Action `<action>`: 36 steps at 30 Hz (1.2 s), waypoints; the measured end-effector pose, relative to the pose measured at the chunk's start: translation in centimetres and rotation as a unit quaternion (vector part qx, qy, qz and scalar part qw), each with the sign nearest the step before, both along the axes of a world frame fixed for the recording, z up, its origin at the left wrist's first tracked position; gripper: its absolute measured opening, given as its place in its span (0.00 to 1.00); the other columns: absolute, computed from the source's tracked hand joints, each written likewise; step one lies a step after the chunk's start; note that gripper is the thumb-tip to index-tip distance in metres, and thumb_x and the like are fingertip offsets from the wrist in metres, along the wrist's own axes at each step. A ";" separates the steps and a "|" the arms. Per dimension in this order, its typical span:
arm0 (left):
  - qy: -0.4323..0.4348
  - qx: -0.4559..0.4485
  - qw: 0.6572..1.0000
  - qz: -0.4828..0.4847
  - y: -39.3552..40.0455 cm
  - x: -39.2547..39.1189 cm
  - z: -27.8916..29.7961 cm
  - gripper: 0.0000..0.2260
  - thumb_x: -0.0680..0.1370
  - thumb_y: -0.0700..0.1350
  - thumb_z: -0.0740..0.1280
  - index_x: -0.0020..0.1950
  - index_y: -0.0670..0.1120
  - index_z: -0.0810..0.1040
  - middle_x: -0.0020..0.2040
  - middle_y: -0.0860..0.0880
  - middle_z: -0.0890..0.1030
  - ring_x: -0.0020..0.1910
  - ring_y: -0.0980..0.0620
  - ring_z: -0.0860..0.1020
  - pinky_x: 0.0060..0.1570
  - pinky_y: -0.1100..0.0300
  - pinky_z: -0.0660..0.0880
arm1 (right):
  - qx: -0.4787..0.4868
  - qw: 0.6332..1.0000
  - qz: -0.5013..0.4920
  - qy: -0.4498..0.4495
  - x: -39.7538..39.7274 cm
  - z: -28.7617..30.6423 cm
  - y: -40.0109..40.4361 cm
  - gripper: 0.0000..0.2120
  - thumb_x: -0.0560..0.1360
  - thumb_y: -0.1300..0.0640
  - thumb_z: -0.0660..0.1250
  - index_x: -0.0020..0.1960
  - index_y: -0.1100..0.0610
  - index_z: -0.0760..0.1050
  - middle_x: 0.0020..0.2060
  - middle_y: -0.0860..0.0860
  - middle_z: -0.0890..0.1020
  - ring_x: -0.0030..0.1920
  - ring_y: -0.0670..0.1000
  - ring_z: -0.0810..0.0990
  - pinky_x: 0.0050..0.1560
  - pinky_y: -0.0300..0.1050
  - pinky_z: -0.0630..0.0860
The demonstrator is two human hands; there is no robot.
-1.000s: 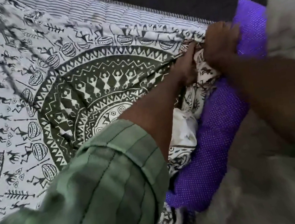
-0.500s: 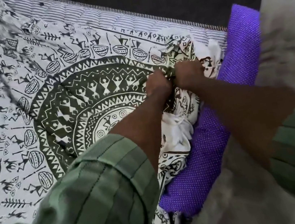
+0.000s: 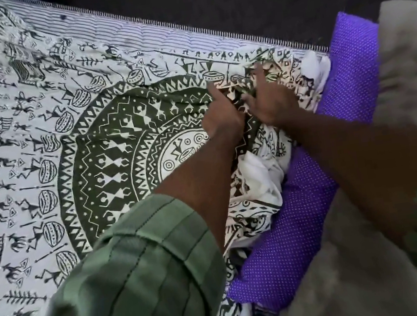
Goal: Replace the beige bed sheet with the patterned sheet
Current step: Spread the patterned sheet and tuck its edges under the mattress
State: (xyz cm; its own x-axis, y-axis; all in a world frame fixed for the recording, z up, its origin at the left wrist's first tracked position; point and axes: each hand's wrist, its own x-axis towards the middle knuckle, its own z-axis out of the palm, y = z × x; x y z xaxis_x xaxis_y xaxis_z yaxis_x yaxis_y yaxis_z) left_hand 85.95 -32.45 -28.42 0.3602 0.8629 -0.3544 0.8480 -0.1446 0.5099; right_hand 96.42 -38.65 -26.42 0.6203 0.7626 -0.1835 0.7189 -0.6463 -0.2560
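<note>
Left hand [image 3: 222, 118] and right hand [image 3: 272, 104] side by side, each pinching bunched patterned sheet [image 3: 107, 134]

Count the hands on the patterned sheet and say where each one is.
2. The left hand grips bunched patterned sheet near the round motif's far edge. The right hand sits just beside it, fingers spread on the crumpled folds beside the purple bolster.
</note>
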 end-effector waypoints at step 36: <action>-0.117 -0.020 0.983 -0.142 -2.6 1.6 -1.2 0.22 0.77 0.47 0.70 0.70 0.52 0.71 0.61 0.49 0.81 0.56 0.48 0.80 0.50 0.56 0.74 | 0.059 0.978 -0.185 -0.070 0.0 -2.2 0.5 0.19 0.81 0.63 0.60 0.71 0.58 0.68 0.63 0.59 0.79 0.64 0.60 0.76 0.66 0.53 0.72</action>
State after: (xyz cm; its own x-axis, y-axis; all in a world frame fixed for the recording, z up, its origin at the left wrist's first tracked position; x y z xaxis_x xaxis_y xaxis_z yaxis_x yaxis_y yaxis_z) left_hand 87.54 -35.06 -29.59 0.6601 0.7029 -0.2649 0.6356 -0.3347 0.6957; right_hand 96.41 -38.14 -28.65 0.8710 0.4913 -0.0013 0.4741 -0.8412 -0.2598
